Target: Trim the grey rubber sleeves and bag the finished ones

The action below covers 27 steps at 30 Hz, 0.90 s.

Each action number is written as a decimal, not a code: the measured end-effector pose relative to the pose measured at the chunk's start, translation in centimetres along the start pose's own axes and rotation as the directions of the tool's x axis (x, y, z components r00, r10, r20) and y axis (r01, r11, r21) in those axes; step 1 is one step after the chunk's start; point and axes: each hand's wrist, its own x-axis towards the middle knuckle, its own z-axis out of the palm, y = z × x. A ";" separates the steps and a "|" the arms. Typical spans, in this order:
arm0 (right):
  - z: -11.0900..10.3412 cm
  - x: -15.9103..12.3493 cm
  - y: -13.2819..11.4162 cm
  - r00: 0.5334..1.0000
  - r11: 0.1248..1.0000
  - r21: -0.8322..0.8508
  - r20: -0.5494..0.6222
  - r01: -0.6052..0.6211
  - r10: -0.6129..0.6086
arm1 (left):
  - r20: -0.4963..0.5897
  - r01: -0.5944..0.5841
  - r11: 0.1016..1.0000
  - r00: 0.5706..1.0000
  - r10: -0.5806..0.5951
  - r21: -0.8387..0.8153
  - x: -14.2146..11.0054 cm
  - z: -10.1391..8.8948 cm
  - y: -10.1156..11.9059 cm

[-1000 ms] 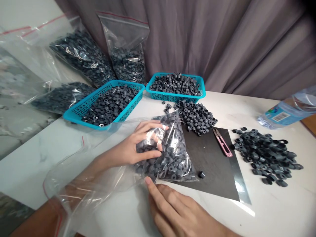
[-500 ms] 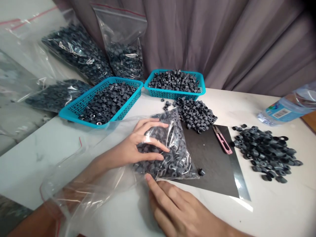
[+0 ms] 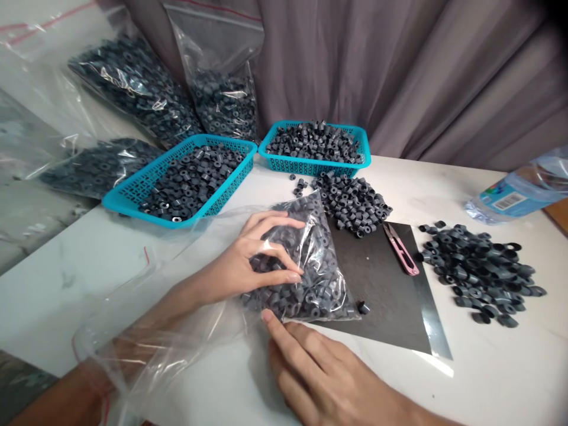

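A clear zip bag (image 3: 319, 281) of small dark-grey ring-shaped pieces lies on the table in front of me. My left forearm runs through the loose plastic of the bag, and my left hand (image 3: 261, 251) rests at the pieces. Its thumb and index fingertips meet in a pinch, the other fingers spread; what is between the tips is too small to make out. At the bag's near edge, my right hand (image 3: 315, 370) is closed with its fingers curled, pinching the plastic. One loose piece (image 3: 364, 307) sits just right of the bag's corner.
Two blue baskets (image 3: 224, 192) of grey pieces stand behind. Loose piles (image 3: 483, 272) lie right and centre. Pink thread snips (image 3: 403, 251) rest on a dark sheet (image 3: 390, 302). Filled bags (image 3: 224, 106) lean at back left; a bottle (image 3: 510, 198) lies right.
My left thumb and index fingertip have come together over the pieces. My right hand has stayed at the bag's near edge. The view has shifted slightly.
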 end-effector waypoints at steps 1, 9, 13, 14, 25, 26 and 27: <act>0.0 0.0 0.0 1.000 1.000 0.003 -0.002 -0.001 0.001 | -0.002 -0.001 1.000 1.000 0.001 -0.004 0.0 0.0 0.0; 0.0 -0.2 0.1 1.000 1.000 0.004 0.011 0.010 -0.010 | -0.014 0.007 0.996 1.000 -0.008 -0.087 0.2 -0.4 0.2; 0.1 -0.2 0.1 1.000 1.000 0.004 0.000 0.004 -0.004 | 0.003 0.049 0.991 0.999 -0.049 -0.121 0.3 -1.0 0.3; 0.1 -0.2 0.0 1.000 1.000 0.007 -0.004 -0.002 0.002 | -0.003 0.057 0.989 0.998 -0.058 -0.137 0.3 -1.1 0.3; 0.1 0.1 0.0 0.999 1.000 -0.003 -0.041 -0.025 0.025 | -0.013 0.058 0.980 0.998 -0.061 -0.189 0.2 -1.7 0.1; 0.1 0.1 0.0 0.999 1.000 -0.001 -0.040 -0.026 0.026 | -0.012 0.060 0.980 0.998 -0.064 -0.190 0.1 -1.7 0.1; 0.1 0.1 0.0 0.999 1.000 0.001 -0.043 -0.026 0.026 | -0.011 0.066 0.979 0.998 -0.069 -0.190 0.1 -1.7 0.1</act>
